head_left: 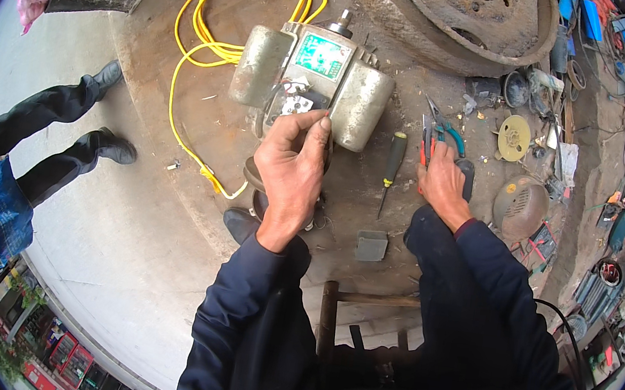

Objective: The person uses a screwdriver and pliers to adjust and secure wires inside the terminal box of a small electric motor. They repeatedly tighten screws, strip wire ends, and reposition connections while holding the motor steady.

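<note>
A grey electric motor (319,70) with a shaft at its far end and a rounded cover on each side lies in front of me. Over its near end, my left hand (293,161) is closed, thumb and forefinger pinched together; whatever is between them is too small to name. Just beyond the fingertips is an uncovered terminal block (297,104). My right hand (446,183) is closed on red-handled pliers (425,140), which rest low by the ground. Teal-handled pliers (454,139) lie against them. Left of that hand is a screwdriver (395,158) with a dark green handle.
Coiled yellow cable (202,15) lies left of the motor. A large rusty wheel rim (444,35) stands beyond it. At right are a yellow disc (514,138), a domed vented cover (521,207) and scattered tools. A small grey box (371,245) sits nearby. Another person's legs (62,115) are at left.
</note>
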Motion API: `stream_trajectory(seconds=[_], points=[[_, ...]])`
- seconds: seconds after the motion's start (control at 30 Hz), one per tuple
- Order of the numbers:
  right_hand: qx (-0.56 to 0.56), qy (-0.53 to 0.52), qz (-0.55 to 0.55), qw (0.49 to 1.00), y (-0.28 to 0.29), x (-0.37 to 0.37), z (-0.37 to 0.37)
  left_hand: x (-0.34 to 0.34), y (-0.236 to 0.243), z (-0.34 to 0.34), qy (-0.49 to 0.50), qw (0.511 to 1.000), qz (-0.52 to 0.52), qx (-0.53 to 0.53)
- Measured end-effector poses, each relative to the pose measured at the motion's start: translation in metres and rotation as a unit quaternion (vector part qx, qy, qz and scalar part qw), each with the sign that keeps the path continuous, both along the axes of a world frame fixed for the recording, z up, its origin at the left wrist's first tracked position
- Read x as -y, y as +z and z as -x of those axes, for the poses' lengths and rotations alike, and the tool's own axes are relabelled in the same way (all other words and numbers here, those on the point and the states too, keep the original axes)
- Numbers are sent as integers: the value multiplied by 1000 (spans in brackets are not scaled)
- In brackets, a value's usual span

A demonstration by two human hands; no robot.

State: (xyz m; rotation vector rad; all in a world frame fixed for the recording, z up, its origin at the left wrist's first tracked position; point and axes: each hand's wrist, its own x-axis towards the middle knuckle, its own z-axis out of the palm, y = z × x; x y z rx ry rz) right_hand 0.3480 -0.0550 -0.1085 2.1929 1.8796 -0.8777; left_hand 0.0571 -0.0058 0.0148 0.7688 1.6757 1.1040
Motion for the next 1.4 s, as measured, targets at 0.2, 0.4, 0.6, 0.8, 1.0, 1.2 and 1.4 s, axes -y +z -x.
stream_trajectory(seconds=[0.2, 0.4, 0.6, 0.8, 1.0, 1.2, 1.4], points=[[-39, -106, -14, 993, 9, -6, 6, 6, -11, 2, -14, 999, -37, -15], [-291, -231, -59, 927, 80, -40, 20, 5, -13, 3, -19, 999, -30, -38], [-324, 127, -140, 927, 155, -63, 79, 3, -6, 1, 1, 1000, -2, 29], [-306, 134, -126, 934, 164, -78, 103, 2, 0, 1, 9, 995, 2, 96], [-272, 169, -106, 942, 159, -83, 105, 1, 2, 4, 14, 990, -5, 142], [-285, 169, -110, 937, 156, -86, 106, 0, 1, 6, 13, 988, -8, 155], [-283, 168, -105, 938, 155, -87, 105, -1, 3, 5, 14, 988, -7, 156]])
